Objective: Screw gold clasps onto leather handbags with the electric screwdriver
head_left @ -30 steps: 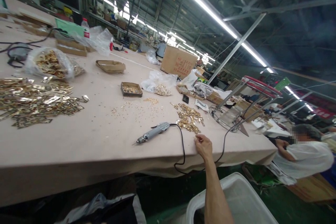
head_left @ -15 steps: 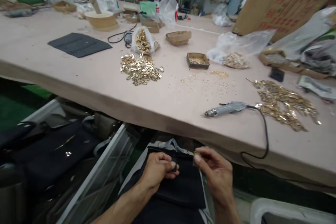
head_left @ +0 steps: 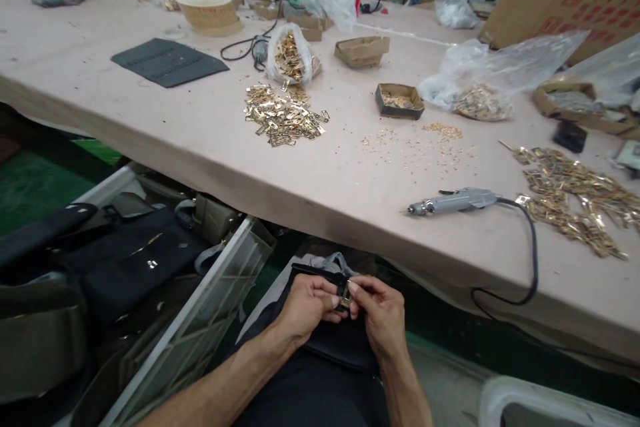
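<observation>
the right hand (head_left: 384, 312), seen half a second ago just apart from its partner, is now brought in against the fingertips of the left hand (head_left: 305, 305). by this, the small gold metal piece (head_left: 347, 293) is set right beside the dark tab (head_left: 341, 287), so metal and dark material are now worked on at one spot. the gold piece is pinched between the right thumb and fingers, which are closed on it; the dark tab is gripped by the left fingers, held together with the thumb above. whether the two parts are touching cannot be told.

both forearms are angled inward from below, and the wrists are held low over the dark item (head_left: 340, 353), below the edge of the table (head_left: 320, 177). on the cloth, the grey electric screwdriver (head_left: 453, 201) is left untouched, with the gold pile (head_left: 575, 197) spread to its right.
</observation>
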`<state>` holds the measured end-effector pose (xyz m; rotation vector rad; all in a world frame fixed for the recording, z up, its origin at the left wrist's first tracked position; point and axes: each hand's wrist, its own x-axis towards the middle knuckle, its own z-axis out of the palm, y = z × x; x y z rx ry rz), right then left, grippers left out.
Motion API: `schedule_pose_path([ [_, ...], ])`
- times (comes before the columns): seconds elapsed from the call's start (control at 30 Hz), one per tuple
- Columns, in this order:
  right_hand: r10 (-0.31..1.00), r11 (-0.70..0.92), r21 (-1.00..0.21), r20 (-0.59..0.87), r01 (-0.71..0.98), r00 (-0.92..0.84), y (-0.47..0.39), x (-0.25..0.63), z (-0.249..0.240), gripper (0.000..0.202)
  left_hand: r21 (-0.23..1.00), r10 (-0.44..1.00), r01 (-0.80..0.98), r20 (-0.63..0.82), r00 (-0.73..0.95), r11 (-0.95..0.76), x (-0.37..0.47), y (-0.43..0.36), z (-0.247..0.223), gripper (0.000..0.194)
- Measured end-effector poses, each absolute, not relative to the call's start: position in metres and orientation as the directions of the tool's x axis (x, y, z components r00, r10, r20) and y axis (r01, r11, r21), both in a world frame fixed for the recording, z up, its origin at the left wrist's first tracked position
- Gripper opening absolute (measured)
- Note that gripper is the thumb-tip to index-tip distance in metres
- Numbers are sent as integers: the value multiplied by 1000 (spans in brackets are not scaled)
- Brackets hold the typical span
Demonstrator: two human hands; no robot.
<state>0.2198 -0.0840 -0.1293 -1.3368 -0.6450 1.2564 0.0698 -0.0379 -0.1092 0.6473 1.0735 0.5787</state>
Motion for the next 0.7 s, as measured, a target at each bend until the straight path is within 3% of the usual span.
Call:
schedule_pose_path([
  [0.3, 931, -251, -943, -297, -218, 214, -86, 217, -124, 22, 748, 700, -79, -573, 427, 660, 68, -39, -104, 22],
  [0.7, 891, -335, -939, -344, -83, 297, -94, 213, -129, 27, 726, 686, -64, -611, 396, 684, 69, -43, -109, 22],
])
